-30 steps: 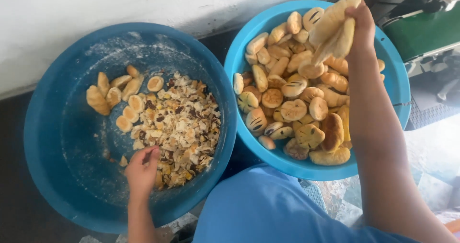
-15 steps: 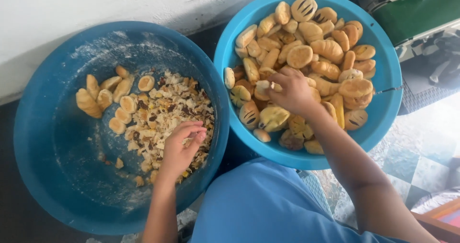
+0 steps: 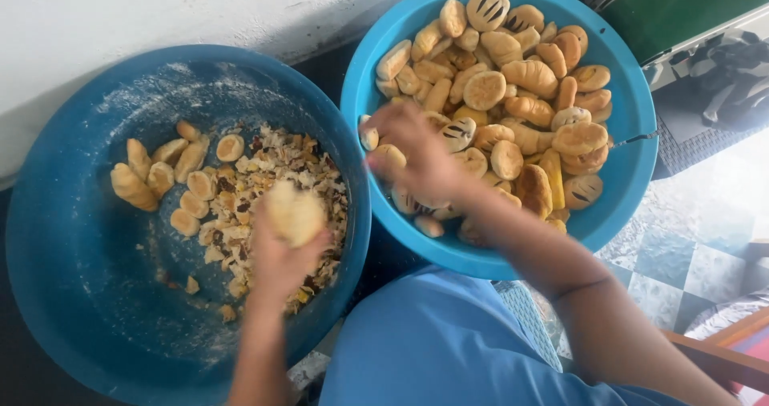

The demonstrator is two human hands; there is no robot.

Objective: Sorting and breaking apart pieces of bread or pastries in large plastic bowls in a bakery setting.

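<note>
Two blue tubs are set side by side: the left tub [image 3: 72,238], dusted with flour, and the right tub [image 3: 625,174], which is heaped with whole baked buns [image 3: 513,94]. In the left tub a heap of crumbs [image 3: 276,182] lies at the centre, with a row of whole rolls [image 3: 160,178] from about nine to eleven o'clock of it. The left hand [image 3: 276,262] is closed around a pale bun [image 3: 295,212], held just above the crumbs at about five o'clock of the heap. The right hand [image 3: 416,162] is blurred at the nine o'clock side of the right tub, fingers curled over the buns; whether one is gripped cannot be told. Judged from this, the held bun is best broken low over the middle of the heap, so that pieces are kept off the bare floured wall and the whole rolls are not buried. A firm pinch with the fingertips is likely needed, since the crust looks dry and flaky, and bits could be scattered over the rim.
</note>
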